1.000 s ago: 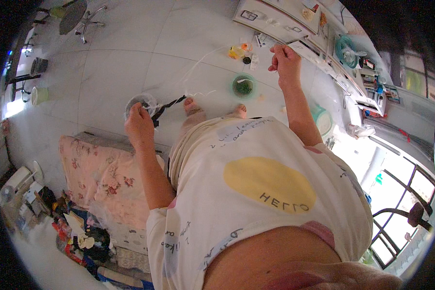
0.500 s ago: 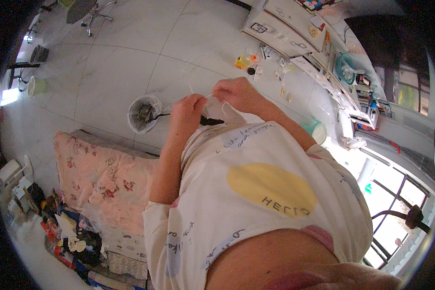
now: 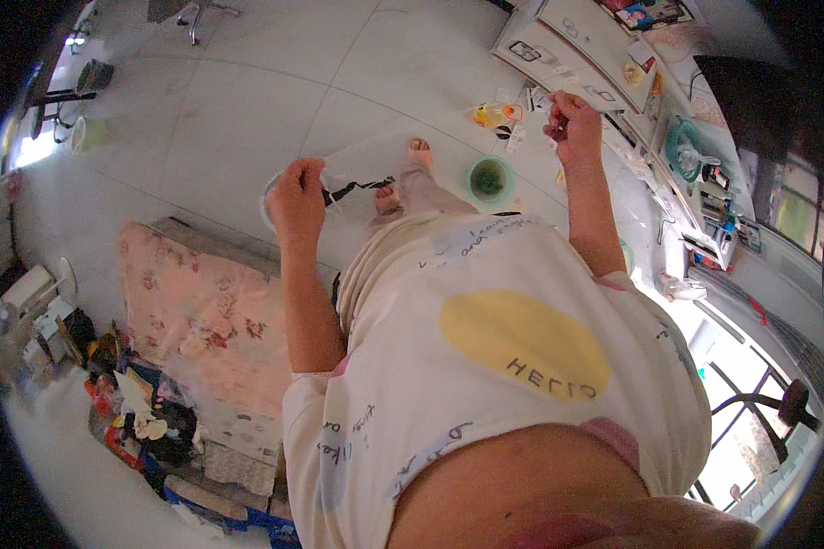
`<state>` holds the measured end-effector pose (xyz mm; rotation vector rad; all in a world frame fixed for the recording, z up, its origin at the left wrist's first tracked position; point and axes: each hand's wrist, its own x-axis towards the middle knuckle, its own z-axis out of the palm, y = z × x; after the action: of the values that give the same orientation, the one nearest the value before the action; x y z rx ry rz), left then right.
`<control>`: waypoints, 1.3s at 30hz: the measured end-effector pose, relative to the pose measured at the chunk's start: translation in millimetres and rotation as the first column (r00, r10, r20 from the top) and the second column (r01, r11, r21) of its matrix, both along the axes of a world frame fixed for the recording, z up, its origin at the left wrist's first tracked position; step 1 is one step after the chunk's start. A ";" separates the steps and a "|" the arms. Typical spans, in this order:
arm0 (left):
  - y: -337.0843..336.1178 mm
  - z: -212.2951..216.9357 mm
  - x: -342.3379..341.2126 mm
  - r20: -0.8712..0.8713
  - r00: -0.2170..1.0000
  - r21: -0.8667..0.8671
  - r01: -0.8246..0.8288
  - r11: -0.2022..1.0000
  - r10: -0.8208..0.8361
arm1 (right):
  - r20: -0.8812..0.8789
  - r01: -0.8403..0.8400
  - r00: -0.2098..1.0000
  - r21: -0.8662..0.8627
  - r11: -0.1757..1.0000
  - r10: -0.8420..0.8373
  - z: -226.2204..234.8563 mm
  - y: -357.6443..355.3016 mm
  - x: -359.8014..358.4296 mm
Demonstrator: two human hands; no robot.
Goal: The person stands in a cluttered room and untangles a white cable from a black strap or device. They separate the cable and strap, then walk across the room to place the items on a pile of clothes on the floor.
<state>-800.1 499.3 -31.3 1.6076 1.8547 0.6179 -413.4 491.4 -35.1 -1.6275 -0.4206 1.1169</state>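
Note:
My left hand (image 3: 297, 196) is closed on one end of a thin clear plastic sheet (image 3: 430, 151), and a black strip (image 3: 357, 188) hangs from it beside the fingers. Far out to the right, my right hand (image 3: 572, 121) is raised and pinches the other end, so the sheet stretches between both hands above my bare feet (image 3: 403, 178). The left hand hovers over a round white bin (image 3: 269, 209) on the floor. A green bowl (image 3: 490, 178) stands on the tiles below the sheet, between the hands.
A pink floral mattress (image 3: 201, 311) lies at my left, with a heap of clutter (image 3: 128, 412) below it. A yellow bottle (image 3: 490, 114) and small items sit on the floor near a white shelf unit (image 3: 595, 64). Windows are at the right.
Half a second ago both hands were together in front of my chest. They have now drawn apart, the right hand swinging far right and stretching the sheet.

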 end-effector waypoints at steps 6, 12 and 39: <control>38.6 15.8 1.5 0.596 0.704 -0.191 -0.344 0.919 0.387 | 0.073 0.182 0.980 0.066 0.981 -0.186 14.0 24.6 44.3; 62.4 11.5 26.2 0.961 0.131 -0.196 -0.303 0.933 0.245 | 0.107 -0.146 0.985 0.113 0.983 0.134 12.6 68.1 23.2; 215.5 34.3 -80.0 0.951 0.279 -0.064 -0.231 0.971 0.130 | 0.232 -0.999 -0.005 0.042 -0.015 0.973 41.4 299.0 -271.5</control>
<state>-880.0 714.8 3.0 0.6505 1.0189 1.4076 -685.0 790.4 6.3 -0.9818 -2.0335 1.8949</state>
